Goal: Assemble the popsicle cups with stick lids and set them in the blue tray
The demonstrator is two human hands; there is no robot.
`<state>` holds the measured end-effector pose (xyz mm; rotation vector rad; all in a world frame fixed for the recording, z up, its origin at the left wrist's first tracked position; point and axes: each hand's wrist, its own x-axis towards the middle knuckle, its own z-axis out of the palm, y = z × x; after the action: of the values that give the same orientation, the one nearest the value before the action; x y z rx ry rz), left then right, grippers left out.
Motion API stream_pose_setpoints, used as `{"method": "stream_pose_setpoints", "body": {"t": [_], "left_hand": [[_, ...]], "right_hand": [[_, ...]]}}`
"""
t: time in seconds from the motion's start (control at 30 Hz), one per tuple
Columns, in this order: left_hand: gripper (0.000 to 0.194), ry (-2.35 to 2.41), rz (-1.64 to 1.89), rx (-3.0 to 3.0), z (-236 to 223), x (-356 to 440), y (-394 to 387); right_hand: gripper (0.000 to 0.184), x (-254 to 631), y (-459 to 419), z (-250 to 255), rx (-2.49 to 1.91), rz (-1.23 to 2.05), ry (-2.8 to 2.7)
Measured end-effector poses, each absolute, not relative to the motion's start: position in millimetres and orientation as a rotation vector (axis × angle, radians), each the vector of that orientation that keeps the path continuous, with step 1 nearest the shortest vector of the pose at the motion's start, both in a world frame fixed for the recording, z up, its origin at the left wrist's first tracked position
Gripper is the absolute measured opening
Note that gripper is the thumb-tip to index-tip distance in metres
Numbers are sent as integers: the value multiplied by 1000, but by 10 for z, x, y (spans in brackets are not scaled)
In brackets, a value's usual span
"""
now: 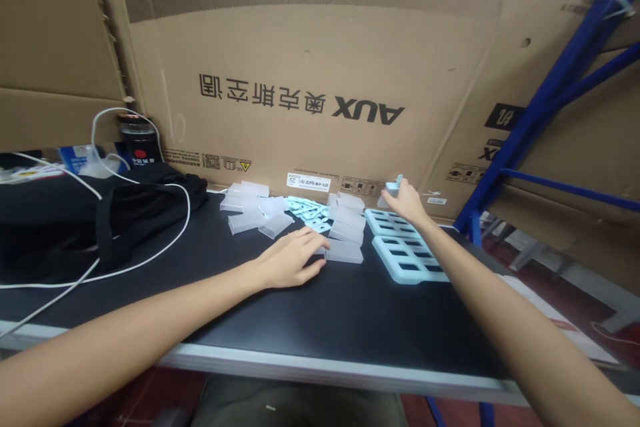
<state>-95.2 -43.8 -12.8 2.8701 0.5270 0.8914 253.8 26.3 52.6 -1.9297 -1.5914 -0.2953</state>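
My left hand [295, 259] rests low over the table, its thumb and fingers curled round the end of a translucent plastic box; its palm hides part of what lies there. Beside those fingers sits another translucent box [346, 251]. At the back right, my right hand [407, 201] grips a small translucent box with a light blue top [393, 187], raised above the light blue slotted trays [400, 275]. Between two groups of translucent boxes [246, 221] lies a pile of flat light blue pieces [306, 208].
A large cardboard sheet [300, 40] stands behind the black table [300, 320]. On the left are a black bag [145, 213], a white cable [187, 213] and a dark jar [140, 140]. Blue metal shelving [540, 113] rises on the right.
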Motion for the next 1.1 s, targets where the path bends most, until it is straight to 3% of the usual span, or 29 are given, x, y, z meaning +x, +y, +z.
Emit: {"method": "stream_pose_setpoints", "body": {"t": [0.7,0.8,0.9,1.0,1.1], "left_hand": [[22,619,826,2925,-175,-931,-398],[22,649,810,2935,-150,-937,-414],[23,664,776,2949,-130,-945,-421],[23,663,756,2972,-121,-947,-433],[25,650,755,2983,-98,-945,-450]], "right_hand": [[61,2647,552,-37,-2126,-211,-1679],[73,2642,515,23,-2215,-149,-1650],[84,2554,354,160,-2188,-352,-1505],[59,2335,88,330,-1868,-536,-1609],[35,2028,-181,433,-1532,-322,-2146]]}}
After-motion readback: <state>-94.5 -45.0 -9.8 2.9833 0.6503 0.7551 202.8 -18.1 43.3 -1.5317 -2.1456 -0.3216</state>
